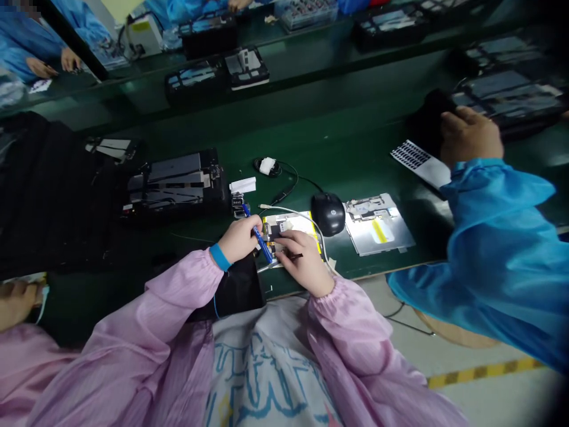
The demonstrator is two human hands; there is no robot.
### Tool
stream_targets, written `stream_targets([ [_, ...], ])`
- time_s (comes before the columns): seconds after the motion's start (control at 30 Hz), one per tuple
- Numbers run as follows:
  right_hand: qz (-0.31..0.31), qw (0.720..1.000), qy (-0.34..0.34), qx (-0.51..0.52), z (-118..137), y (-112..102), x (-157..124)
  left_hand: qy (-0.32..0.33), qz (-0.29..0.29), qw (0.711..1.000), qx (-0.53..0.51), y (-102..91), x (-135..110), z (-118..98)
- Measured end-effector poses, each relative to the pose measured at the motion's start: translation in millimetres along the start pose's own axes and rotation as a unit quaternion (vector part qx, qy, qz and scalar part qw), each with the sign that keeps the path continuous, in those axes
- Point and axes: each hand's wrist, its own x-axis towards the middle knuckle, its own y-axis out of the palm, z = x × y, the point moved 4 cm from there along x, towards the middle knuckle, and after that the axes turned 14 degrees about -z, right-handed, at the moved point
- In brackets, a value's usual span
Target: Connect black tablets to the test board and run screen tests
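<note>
My left hand, with a blue wrist band, is closed around a slim blue pen-shaped tool. The tool slants down over an opened electronic device with yellow edges, a white panel and exposed circuit parts. My right hand bends over the same device from the right, fingers closed near its parts. A thin dark tool shows at those fingers; its tip is hard to make out. A white cable curves across the device. Small dark parts lie beyond my left hand.
A black mouse and a silver panel assembly lie to the right. At left is a black tray of parts. A co-worker's hand in a blue sleeve reaches in at right; another person's hand is at far left.
</note>
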Motion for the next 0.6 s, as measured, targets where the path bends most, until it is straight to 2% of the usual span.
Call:
stream_targets([
  [0.17,0.028,0.997,-0.032,-0.061,3.8,1.8,1.3,-0.002,0.002,0.999,0.039,4.9,3.0,5.9],
  [0.6,0.034,0.995,-0.040,-0.079,3.7,0.9,1.8,0.014,0.018,0.995,0.094,8.0,2.0,4.9],
])
